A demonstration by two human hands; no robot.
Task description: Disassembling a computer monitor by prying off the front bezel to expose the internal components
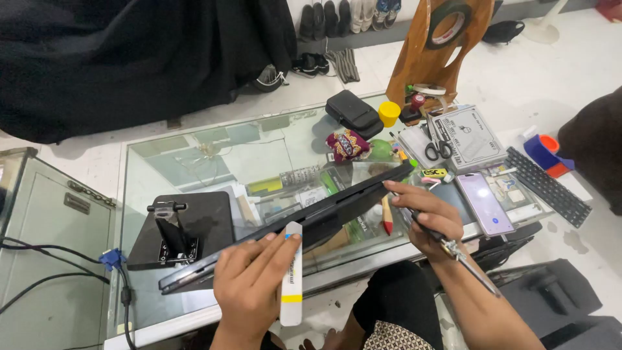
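Note:
A black laptop [337,206] is held on edge, tilted, above a glass counter [194,155]. My left hand [249,275] steadies its lower left end and grips a flat white plastic pry tool [292,272] with a yellow band. My right hand [427,217] holds the laptop's upper right end. A thin metal screwdriver [463,259] lies under that hand's fingers and points down to the right.
On the counter: a black stand with a clamp [176,230], a phone with a lit screen [484,202], scissors [438,150], a keyboard [547,186], a black pouch [353,111], a yellow cup [389,113]. Cables [116,272] hang at left. Shoes line the far wall.

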